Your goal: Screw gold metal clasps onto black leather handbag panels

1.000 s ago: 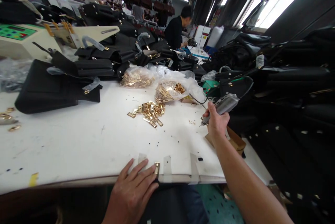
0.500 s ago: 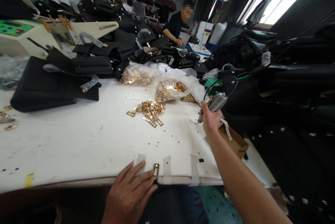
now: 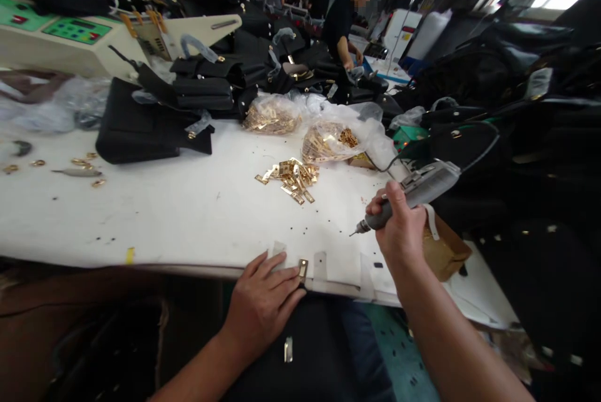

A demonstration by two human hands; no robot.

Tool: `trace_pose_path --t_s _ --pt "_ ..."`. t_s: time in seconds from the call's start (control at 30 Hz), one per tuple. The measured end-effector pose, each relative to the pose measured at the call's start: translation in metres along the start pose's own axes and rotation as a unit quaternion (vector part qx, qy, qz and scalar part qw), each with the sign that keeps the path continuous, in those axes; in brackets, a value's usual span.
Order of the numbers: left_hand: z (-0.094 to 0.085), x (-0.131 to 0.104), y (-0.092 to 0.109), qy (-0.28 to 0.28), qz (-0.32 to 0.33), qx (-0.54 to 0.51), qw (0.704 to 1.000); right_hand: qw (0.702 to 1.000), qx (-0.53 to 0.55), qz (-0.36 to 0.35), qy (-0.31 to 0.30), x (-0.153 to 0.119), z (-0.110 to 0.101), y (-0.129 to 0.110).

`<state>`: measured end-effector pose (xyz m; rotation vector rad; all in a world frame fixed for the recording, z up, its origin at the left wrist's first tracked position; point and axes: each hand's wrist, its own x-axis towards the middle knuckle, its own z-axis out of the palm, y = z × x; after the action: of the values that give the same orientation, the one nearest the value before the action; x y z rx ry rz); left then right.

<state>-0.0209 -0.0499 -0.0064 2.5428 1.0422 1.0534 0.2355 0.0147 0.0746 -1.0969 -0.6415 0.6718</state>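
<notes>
While right grip (image 3: 402,226) clamps the screwdriver (image 3: 432,181) | left grip (image 3: 263,298), fingers apart, beside metal plate (image 3: 303,269) | plastic bags (image 3: 327,141) hold gold-coloured pieces (image 3: 347,137)

A white table (image 3: 188,208), specked with black, crosses the frame. A heap of gold plates (image 3: 295,179) lies at centre (a single plate (image 3: 303,269) sits at the near edge below it), a black bag (image 3: 145,129) upper left, a cardboard box (image 3: 448,252) lower right.

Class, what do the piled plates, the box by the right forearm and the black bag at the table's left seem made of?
Piled plates: probably metal, polished gold-coloured; they glint.
Box: likely cardboard; matte brown walls.
Black bag: leather or imitation, smooth, low sheen; which, I cannot tell.
</notes>
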Motion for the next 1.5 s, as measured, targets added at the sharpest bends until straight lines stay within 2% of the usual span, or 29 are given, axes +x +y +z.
trace_pose_path --t_s 0.17,0.37,0.8,1.5 --pt "0.0 -0.004 0.003 -0.026 -0.026 -0.007 0.999 0.993 0.044 0.105 -0.045 -0.065 0.021 0.0" --pt "0.001 -0.007 0.003 -0.04 -0.036 -0.01 0.998 0.981 0.072 0.168 -0.063 -0.099 0.034 0.016" --pt "0.003 -0.007 0.0 -0.033 -0.035 -0.004 0.999 0.984 0.046 0.166 -0.053 -0.107 0.039 0.022" --pt "0.005 -0.007 -0.002 -0.007 -0.019 -0.006 1.0 0.987 0.043 0.144 -0.048 -0.109 0.036 0.022"
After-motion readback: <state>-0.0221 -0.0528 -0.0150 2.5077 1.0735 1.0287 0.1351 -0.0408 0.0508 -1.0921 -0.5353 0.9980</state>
